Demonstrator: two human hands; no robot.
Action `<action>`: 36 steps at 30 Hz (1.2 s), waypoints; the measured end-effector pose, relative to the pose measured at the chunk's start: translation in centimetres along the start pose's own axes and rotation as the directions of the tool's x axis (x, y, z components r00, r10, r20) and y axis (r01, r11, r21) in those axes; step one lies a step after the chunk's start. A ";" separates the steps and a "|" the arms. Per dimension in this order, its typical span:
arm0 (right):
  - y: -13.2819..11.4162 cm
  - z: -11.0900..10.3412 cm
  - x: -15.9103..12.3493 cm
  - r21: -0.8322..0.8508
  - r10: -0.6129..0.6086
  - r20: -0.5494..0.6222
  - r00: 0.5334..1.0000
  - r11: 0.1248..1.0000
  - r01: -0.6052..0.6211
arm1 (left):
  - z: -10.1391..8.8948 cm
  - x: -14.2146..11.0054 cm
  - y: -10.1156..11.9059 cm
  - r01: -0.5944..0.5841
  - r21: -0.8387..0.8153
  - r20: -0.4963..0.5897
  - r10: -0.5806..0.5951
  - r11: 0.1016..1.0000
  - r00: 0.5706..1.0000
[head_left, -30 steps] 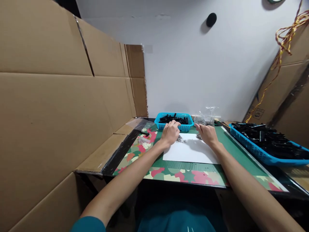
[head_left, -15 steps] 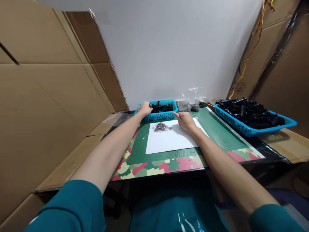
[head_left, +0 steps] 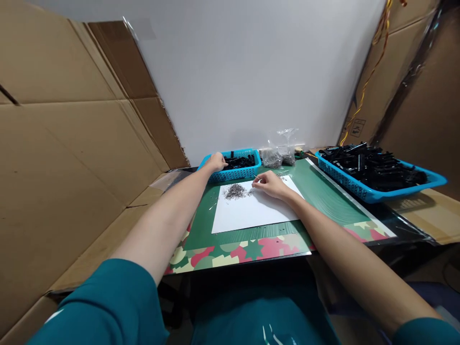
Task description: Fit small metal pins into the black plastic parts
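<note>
My left hand (head_left: 217,162) reaches over the left end of a small blue basket (head_left: 233,173) that holds many small black parts (head_left: 240,162). Its fingers are curled at those parts, and what they hold is hidden. On a white sheet of paper (head_left: 244,213) lies a pile of tiny silvery metal pieces (head_left: 235,191). Just right of this pile, my right hand (head_left: 269,184) rests low over the paper, thumb and forefinger pinched together. Whatever is between them is too small to name. A second scatter of metal bits (head_left: 282,177) shows partly behind the right hand.
Two clear plastic bags of small metal pieces (head_left: 280,159) stand against the wall. At the right, a larger blue basket (head_left: 381,194) is heaped with black parts. Cardboard panels (head_left: 89,143) rise along the left, and a green mat (head_left: 323,201) covers the table.
My left hand has moved from above the paper to the left end of the small basket. My right hand has lowered leftward toward the metal pile. The view has shifted right and down.
</note>
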State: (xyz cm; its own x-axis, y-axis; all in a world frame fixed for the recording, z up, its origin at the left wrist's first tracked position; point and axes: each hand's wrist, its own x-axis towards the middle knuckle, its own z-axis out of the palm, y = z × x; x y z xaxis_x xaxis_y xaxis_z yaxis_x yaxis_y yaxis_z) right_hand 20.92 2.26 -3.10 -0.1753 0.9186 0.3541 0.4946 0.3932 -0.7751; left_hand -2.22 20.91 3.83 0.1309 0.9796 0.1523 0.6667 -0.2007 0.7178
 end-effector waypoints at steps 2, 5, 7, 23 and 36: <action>-0.3 -0.1 -0.1 -0.043 0.007 0.034 0.999 0.999 -0.006 | -0.7 -0.2 0.1 0.011 0.059 0.011 -0.012 0.998 1.000; -0.6 0.0 0.0 -0.091 0.035 0.061 0.998 0.995 -0.030 | -2.2 -0.9 0.4 -0.005 0.078 0.010 0.004 0.997 1.000; -0.7 0.2 0.1 -0.125 0.043 0.081 0.996 0.992 -0.033 | -3.3 -1.6 0.6 -0.012 0.052 0.004 0.012 0.999 1.000; -1.5 0.3 -0.6 0.367 0.077 -0.022 0.997 0.928 -0.063 | -3.8 -13.5 0.7 -0.011 -0.797 0.132 0.192 0.603 0.972; -2.6 0.2 -1.1 0.739 0.071 0.026 0.997 0.670 -0.067 | 4.9 -19.5 3.4 0.041 -0.749 0.290 0.271 0.662 0.918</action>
State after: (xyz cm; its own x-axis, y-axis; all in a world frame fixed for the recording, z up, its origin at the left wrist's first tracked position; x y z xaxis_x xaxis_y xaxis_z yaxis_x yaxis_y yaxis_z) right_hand 19.65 0.27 -1.58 -0.1617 0.9449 0.2847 -0.2860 0.2312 -0.9299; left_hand 1.10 1.18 -0.03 0.5135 0.8470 0.1373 -0.1027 -0.0981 0.9899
